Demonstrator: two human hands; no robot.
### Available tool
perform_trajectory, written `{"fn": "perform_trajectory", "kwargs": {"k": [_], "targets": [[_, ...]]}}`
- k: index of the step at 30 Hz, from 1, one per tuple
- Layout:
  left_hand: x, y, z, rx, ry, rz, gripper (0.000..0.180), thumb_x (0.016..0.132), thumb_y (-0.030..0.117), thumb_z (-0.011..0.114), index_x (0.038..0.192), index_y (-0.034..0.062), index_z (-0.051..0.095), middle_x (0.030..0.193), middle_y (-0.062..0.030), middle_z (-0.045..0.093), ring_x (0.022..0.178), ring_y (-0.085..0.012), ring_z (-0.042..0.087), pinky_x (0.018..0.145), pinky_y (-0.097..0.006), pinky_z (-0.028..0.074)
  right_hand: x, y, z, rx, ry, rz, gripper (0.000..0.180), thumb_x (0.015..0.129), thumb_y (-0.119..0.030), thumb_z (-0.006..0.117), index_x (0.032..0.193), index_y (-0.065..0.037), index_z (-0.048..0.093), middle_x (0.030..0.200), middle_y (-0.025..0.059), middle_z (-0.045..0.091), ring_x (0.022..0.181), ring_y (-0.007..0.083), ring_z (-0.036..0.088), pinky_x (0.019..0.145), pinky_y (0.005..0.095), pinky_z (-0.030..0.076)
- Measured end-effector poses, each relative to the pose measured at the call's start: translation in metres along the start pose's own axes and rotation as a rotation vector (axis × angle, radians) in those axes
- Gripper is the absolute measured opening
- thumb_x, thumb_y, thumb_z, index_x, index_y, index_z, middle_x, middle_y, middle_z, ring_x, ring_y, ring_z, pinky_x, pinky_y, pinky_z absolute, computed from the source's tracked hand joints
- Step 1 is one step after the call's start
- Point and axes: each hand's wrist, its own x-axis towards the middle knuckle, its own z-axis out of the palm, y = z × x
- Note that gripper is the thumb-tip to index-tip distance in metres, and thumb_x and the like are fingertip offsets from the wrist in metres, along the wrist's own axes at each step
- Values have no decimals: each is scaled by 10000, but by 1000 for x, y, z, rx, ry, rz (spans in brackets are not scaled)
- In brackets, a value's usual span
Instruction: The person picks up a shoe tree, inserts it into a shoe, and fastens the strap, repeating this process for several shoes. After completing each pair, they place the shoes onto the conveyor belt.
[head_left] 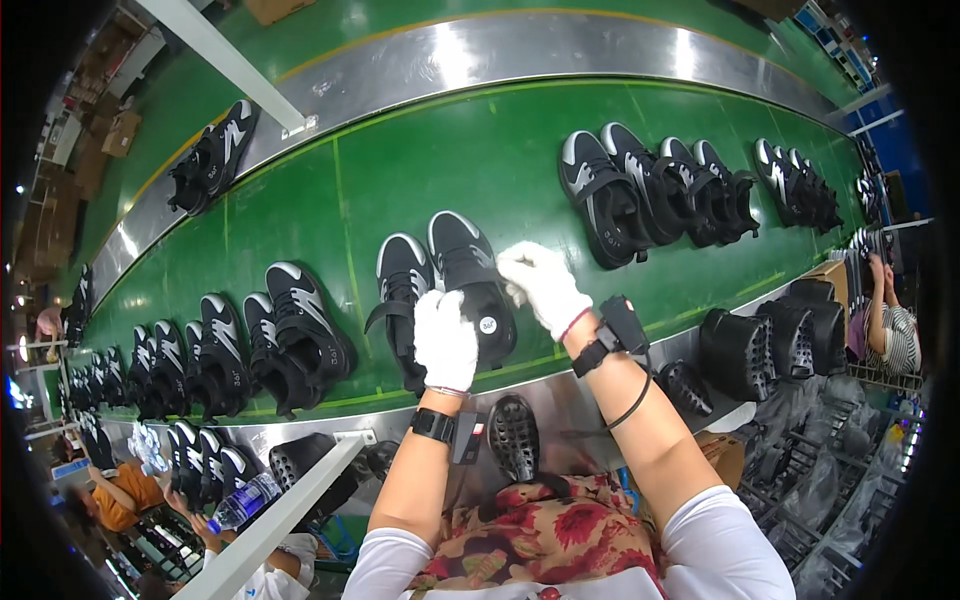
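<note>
Two black sneakers with white-silver toe trim lie side by side in front of me on the green conveyor belt, toes pointing away. My left hand [446,342], in a white glove, is closed at the opening of the right-hand sneaker [466,258], between the pair. A round white label shows near that sneaker's heel. The left-hand sneaker [402,272] has its strap sticking out to the left. Just right of the labelled sneaker is my gloved right hand [545,288], raised with fingers curled together; anything pinched in them is hidden.
Sneakers [300,335] stand in rows along the belt [480,150] on both sides. A black perforated shoe-shaped piece [514,438] lies on the metal ledge before me, with larger black perforated pieces [735,352] at right. A slanted white post [290,520] rises at lower left. Other people work at both sides.
</note>
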Motion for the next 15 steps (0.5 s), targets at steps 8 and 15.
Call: {"fn": "perform_trajectory", "kwargs": {"k": [8,15], "targets": [[-4,-12,6,-15,57,17,337,748,24,680,1080,46,631,1066,-176,592,1016,-364,585,914,-446,478,-9,44,3,119,72,72,110,896,-116,676,957,-25,668,753,43,642,581,112,565,541,259,468],[-5,9,8,-121,44,-456,488,817,72,686,1277,1,535,1165,-171,599,1061,-328,614,969,-409,478,-23,44,16,-339,261,89,236,901,-238,676,994,-24,641,855,148,672,817,290,659,799,399,515]]}}
